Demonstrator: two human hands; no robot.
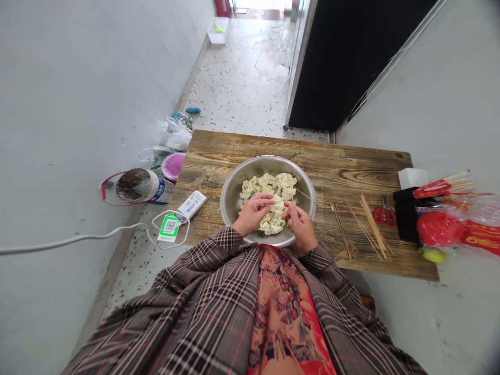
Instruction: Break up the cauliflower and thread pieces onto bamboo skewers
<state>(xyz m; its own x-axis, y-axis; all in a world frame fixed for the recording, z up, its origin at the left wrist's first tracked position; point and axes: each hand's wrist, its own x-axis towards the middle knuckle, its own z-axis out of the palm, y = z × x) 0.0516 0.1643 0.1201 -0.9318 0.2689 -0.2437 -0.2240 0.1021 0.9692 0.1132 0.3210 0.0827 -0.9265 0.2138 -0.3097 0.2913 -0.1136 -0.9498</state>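
Pale cauliflower florets point(272, 224) lie in a wide metal basin point(230, 211) on the wooden table. Over the basin, my left hand point(253, 212) grips a cauliflower floret point(277, 207) between thumb and fingers. My right hand point(300, 225) is closed in a pinch at the right side of that floret; what its fingertips hold is too small to make out. A thin wooden skewer point(307, 196) leans across the basin's right rim, its inner end among the florets.
Bamboo skewers point(373, 226) lie in loose groups on the wooden table point(339, 166), beside red-handled scissors point(386, 215). Packaged sticks point(441, 187) and red plastic bags are at the right edge. A white power bank point(191, 205) with a cable and a QR card point(169, 227) sit left. A bucket point(144, 186) stands beyond.
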